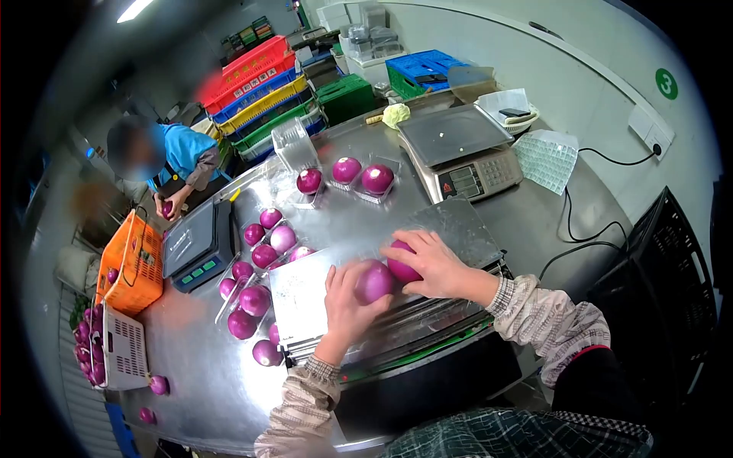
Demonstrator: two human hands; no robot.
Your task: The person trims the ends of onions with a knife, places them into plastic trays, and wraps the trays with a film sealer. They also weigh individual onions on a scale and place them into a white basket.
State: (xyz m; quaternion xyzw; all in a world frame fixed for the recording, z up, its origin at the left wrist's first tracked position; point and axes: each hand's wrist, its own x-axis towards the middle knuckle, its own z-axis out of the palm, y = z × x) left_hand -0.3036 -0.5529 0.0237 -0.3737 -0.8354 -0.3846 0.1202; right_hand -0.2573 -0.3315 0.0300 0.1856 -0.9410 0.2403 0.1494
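Two purple onions are side by side over a flat wrapping machine [301, 305] at the table's front edge. My left hand [346, 301] has its fingers curved around the left onion [374, 282]. On the other side, my right hand [439, 267] grips the right onion [402, 263] from above and the side. Whether a tray or film lies under this pair is hidden by my hands. Left of the machine, several onions [254, 300] sit in clear trays. Farther back, two onions [363, 175] share a clear plastic tray, with a single onion [308, 181] in another tray beside them.
A scale [458, 153] stands at the back right, another scale [200, 244] at the left. An orange basket [130, 263] and a white crate [126, 347] line the left edge. A co-worker [187, 156] holds an onion there. Black crates [657, 282] stand right.
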